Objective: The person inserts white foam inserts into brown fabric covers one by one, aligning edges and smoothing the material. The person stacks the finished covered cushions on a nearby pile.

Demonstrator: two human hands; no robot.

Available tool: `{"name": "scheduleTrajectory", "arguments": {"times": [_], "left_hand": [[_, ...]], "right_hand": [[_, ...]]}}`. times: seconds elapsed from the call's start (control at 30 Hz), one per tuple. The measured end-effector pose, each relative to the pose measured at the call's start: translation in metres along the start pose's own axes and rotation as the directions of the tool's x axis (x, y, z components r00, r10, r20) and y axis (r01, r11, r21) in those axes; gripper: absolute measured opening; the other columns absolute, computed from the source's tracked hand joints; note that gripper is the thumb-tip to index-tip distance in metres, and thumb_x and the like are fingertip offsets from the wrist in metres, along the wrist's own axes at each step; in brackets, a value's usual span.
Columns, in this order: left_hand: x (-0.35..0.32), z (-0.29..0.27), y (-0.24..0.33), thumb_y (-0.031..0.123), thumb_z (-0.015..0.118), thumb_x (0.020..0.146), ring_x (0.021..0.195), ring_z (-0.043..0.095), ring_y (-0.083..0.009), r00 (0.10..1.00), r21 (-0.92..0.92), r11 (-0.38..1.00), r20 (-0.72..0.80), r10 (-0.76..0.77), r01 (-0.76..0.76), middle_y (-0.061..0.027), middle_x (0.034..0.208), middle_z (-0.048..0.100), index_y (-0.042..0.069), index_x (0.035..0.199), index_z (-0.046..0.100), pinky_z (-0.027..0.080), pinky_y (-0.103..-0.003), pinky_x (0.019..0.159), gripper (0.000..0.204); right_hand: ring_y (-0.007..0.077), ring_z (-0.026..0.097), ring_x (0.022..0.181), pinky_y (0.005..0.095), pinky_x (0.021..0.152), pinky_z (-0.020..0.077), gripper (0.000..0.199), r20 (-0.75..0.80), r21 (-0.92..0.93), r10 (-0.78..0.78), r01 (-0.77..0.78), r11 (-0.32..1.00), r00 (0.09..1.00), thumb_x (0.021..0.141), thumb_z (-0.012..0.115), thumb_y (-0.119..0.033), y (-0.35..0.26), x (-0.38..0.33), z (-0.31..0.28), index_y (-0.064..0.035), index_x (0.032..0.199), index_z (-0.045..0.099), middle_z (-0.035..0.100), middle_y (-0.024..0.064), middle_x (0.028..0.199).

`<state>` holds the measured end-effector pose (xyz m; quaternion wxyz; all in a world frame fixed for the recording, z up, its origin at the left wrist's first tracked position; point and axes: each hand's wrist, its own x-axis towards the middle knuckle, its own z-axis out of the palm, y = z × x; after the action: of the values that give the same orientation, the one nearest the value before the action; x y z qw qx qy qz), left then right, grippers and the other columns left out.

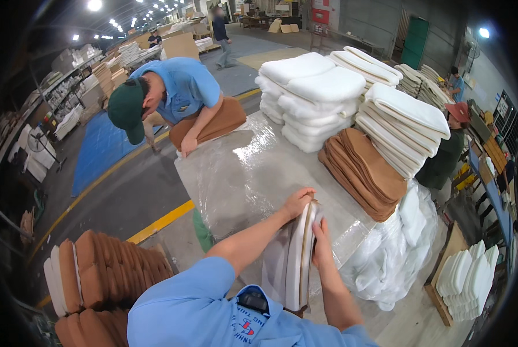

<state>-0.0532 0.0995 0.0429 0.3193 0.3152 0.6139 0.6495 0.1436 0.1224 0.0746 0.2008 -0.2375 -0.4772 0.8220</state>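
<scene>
A white padded cushion (298, 260) with a thin brown line along its edge stands on its side close to my body, at the near edge of the plastic-covered table (224, 179). Clear plastic film seems to hang about its left side. My left hand (300, 202) is closed around its far top end, fingers curled over the corner. Against its right face lies my right hand (322, 240), pressing the cushion from that side; its fingers are partly hidden. Across the table, a co-worker in a blue shirt and green cap leans over a brown cushion (209, 124).
Tall stacks of white cushions (311, 87) and a brown stack (363, 173) stand on the table's right. Clear plastic bags (392, 254) bulge beside it. Brown cushions (108, 269) are piled at my left. More white pads (467, 280) sit low at right.
</scene>
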Motion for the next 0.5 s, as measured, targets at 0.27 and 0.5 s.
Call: {"name": "scheduleTrajectory", "arguments": {"times": [0.27, 0.5], "left_hand": [[0.002, -0.016, 0.042, 0.009, 0.051, 0.086, 0.109, 0.062, -0.0169, 0.931, -0.263, 0.893, 0.142, -0.338, 0.364, -0.0058, 0.125, 0.063, 0.016, 0.156, 0.053, 0.051, -0.031, 0.098, 0.071], [-0.007, -0.051, 0.045, 0.006, 0.046, 0.085, 0.116, 0.063, -0.0188, 0.976, -0.334, 0.917, 0.059, -0.210, 0.217, -0.0086, 0.135, 0.063, 0.008, 0.154, 0.054, 0.051, -0.031, 0.101, 0.069]], "right_hand": [[0.0232, 0.060, 0.119, 0.0347, 0.104, 0.0475, 0.057, -0.435, -0.063, -0.129, 0.113, 0.992, 0.891, 0.099, 0.059, -0.005, 0.020, 0.081, 0.041, 0.0030, 0.154, 0.047, 0.062, 0.0151, 0.131], [0.0271, 0.061, 0.130, 0.0376, 0.110, 0.0457, 0.048, -0.358, -0.188, -0.224, 0.165, 0.968, 0.906, 0.103, 0.055, -0.011, 0.021, 0.078, 0.078, 0.0033, 0.149, 0.055, 0.062, 0.0196, 0.141]]}}
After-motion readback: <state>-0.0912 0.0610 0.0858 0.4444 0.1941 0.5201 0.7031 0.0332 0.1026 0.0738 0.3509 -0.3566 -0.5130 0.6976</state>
